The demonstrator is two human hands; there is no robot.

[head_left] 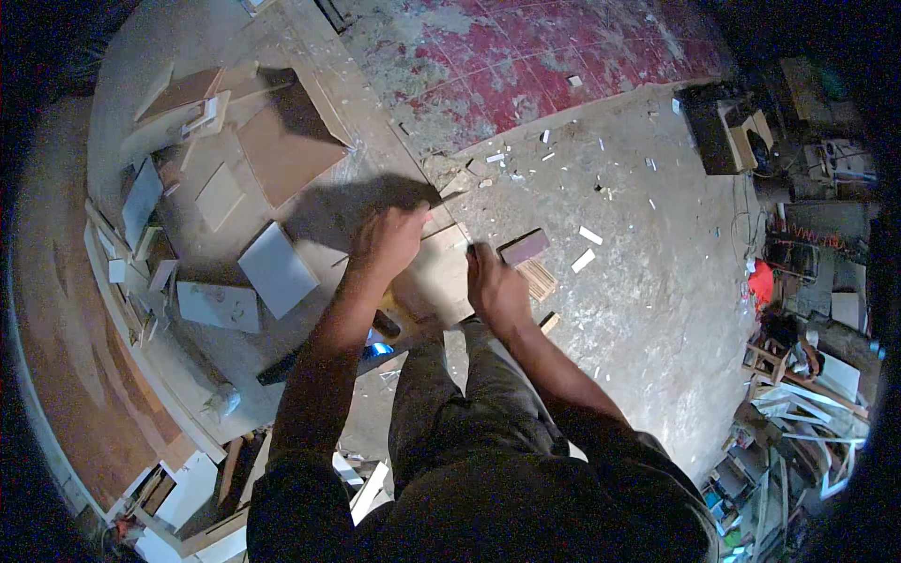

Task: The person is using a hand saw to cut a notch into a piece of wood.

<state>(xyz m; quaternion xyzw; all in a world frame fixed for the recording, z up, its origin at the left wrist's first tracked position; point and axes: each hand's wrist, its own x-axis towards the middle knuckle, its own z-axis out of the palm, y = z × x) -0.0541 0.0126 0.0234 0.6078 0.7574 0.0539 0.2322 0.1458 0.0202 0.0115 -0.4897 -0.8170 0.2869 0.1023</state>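
A pale wooden board [434,281] lies between my hands at the bench's right edge, in front of my legs. My left hand [392,242] is closed over the board's far left side. A thin dark pointed piece [454,195] shows just beyond its fingers; whether the hand grips it is unclear. My right hand [497,293] has its fingers curled at the board's right edge and appears to grip it. Close to my left forearm lies a tool with a black handle [386,325], beside a shiny blue object [378,350].
The workbench [310,235] carries white panels [278,270], a brown sheet [289,145] and several offcuts at left. Right of my right hand are a purplish block [524,246] and a striped wood piece [537,280]. Scraps litter the concrete floor [648,310]; piled wood [807,403] stands far right.
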